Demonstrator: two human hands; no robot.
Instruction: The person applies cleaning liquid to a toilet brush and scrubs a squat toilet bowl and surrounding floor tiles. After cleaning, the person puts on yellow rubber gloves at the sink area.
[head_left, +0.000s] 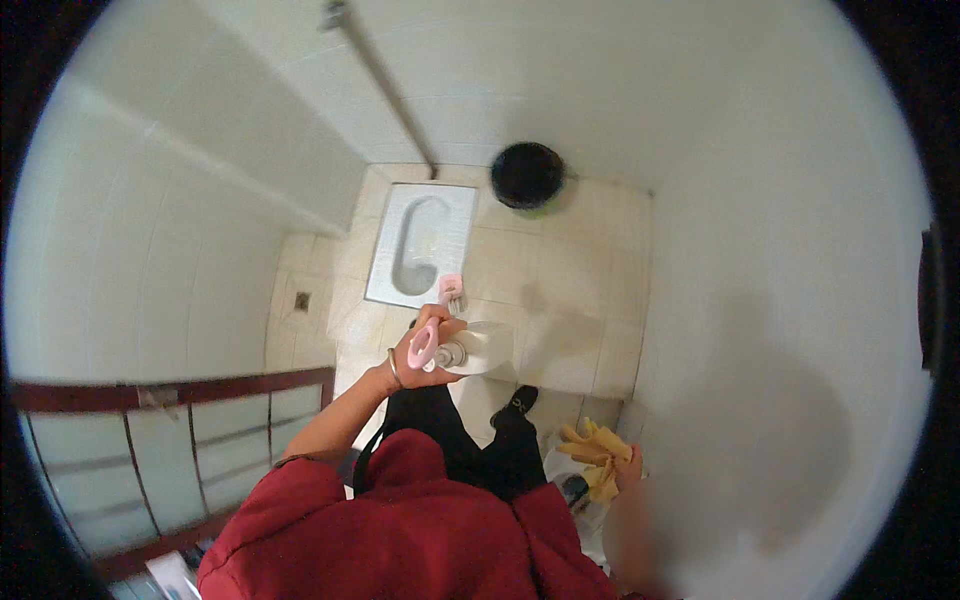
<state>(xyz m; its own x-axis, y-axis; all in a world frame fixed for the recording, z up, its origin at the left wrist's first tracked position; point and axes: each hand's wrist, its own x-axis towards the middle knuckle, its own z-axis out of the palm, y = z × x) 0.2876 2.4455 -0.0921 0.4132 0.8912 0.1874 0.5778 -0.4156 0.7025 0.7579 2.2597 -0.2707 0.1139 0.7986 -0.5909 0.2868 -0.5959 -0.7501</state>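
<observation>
My left hand (439, 341) is closed around a pink scrub brush (424, 345) and a whitish pump bottle (484, 349), held together in front of my body. The brush's head, with pale bristles, points toward a white squat toilet (429, 244) set in the floor. Down at my right side, my right hand (628, 469) grips a pair of yellow rubber gloves (596, 450). My right forearm is blurred, close to the wall.
A black bucket or bin (527, 175) stands by the far wall. A pipe (386, 90) runs down behind the toilet. At left are a floor drain (302, 301) and a brown-framed glass door (172, 390). White walls rise on both sides.
</observation>
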